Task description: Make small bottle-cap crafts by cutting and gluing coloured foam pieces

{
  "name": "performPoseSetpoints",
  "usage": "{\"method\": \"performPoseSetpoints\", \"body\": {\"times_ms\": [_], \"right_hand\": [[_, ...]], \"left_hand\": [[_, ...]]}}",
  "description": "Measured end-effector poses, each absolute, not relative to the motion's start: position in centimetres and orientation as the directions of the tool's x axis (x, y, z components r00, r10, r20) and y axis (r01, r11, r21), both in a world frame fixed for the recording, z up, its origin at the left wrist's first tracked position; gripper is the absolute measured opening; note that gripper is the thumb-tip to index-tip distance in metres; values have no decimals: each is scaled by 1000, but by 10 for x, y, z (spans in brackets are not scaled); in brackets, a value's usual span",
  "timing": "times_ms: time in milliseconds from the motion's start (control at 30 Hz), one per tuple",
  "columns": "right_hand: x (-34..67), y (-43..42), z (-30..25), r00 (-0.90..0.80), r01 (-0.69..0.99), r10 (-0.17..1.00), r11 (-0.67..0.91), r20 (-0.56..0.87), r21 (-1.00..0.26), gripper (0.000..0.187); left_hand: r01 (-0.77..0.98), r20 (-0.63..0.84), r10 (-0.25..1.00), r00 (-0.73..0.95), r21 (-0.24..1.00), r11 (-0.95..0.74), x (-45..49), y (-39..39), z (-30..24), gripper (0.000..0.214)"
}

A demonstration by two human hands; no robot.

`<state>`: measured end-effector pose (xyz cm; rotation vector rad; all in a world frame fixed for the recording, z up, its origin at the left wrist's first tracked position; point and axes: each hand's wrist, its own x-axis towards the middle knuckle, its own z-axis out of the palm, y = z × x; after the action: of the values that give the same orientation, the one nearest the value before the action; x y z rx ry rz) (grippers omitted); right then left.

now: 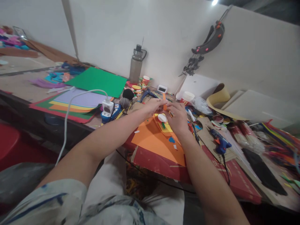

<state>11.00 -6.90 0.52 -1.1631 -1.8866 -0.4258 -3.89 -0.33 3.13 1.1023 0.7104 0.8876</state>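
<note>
A narrow orange paper strip (164, 99) stands upright between my two hands. Its lower end is pinched by the fingers of my left hand (153, 107), which are closed. My right hand (178, 116) meets it from the other side with bent fingertips at the strip, and a ring shows on one finger. Just below the hands lie a white round lid-like piece (162, 117) and yellow paper (167, 128). Under these spreads an orange sheet (157, 142), with a blue paper scrap (172, 140) and small white scraps on it. The exact fingertip contact is partly hidden.
A glue gun (221, 142) lies at right, near a black flat object (263, 172). Coloured sheets (98, 82) and a white charger (108, 107) with a cable are at left. A bottle (136, 65) stands by the wall; a paper cup (187, 97) is beyond my right hand.
</note>
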Motion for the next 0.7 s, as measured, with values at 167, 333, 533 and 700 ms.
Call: {"method": "performPoseSetpoints", "body": {"times_ms": [167, 333, 533, 700], "right_hand": [[109, -71, 6, -158, 841, 579, 503, 800, -199, 12], [106, -75, 7, -212, 850, 615, 500, 759, -168, 18], [105, -72, 2, -81, 843, 685, 434, 724, -317, 12], [99, -68, -5, 62, 649, 751, 470, 658, -598, 25]], "left_hand": [[-241, 3, 880, 475, 962, 127, -39, 1, 28, 33], [-166, -61, 869, 491, 973, 163, -37, 8, 21, 33], [-163, -117, 854, 507, 960, 228, -41, 10, 19, 22], [-131, -63, 878, 475, 981, 141, -40, 8, 22, 23]]}}
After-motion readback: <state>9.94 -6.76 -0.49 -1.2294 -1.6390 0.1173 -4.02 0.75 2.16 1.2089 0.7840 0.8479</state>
